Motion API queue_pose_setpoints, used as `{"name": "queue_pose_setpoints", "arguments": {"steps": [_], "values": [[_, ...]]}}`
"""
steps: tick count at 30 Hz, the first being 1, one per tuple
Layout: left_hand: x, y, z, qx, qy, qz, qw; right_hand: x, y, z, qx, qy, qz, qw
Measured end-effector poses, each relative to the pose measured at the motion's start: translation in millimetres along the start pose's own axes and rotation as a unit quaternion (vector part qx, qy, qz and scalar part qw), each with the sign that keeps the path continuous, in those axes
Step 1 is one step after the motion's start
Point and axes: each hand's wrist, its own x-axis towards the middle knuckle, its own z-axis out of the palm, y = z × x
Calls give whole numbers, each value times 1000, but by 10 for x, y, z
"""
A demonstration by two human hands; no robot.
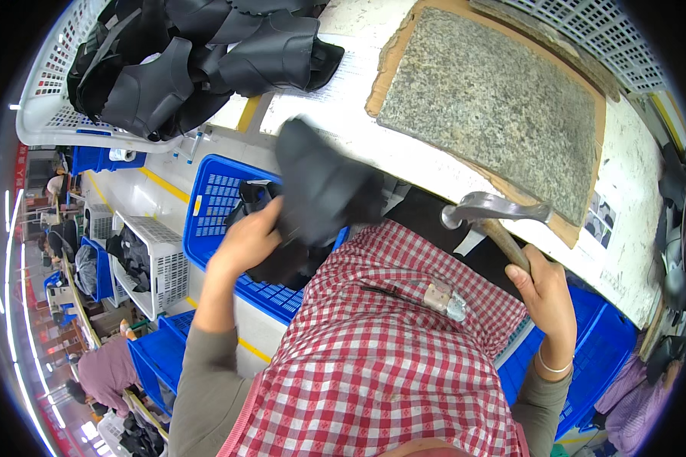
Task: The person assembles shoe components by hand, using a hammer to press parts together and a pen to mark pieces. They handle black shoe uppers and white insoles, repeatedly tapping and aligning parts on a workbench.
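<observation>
My left hand (253,238) grips a black shoe upper (320,183), which is partly smeared by motion. It hangs over a blue crate (206,190) with dark pieces inside, left of my apron. My right hand (543,293) is closed around the wooden handle of a hammer (503,210). The hammer's metal head lies just off the table's near edge, pointing toward a speckled stone slab (488,107). That slab rests on brown cardboard (392,57) on the white table (351,137).
A white basket (46,114) heaped with black shoe uppers (149,84) stands at the far left. More blue crates (602,358) sit by my right arm. White crates (168,266) stand on the floor to the left. Other people (107,373) are at work beyond.
</observation>
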Motion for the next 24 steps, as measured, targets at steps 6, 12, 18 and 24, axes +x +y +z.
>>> {"name": "queue_pose_setpoints", "arguments": {"steps": [6, 12, 18, 24], "values": [[202, -111, -481, 126, 421, 116, 891, 118, -307, 258, 5, 71, -61, 996], [1746, 1534, -802, 151, 569, 219, 778, 16, -604, 427, 51, 39, -42, 997], [1756, 522, -1383, 103, 428, -69, 895, -445, -239, 323, 47, 63, 76, 994], [228, -634, -1219, -112, 517, 8, 849, -565, 152, 332, 95, 81, 113, 986]]}}
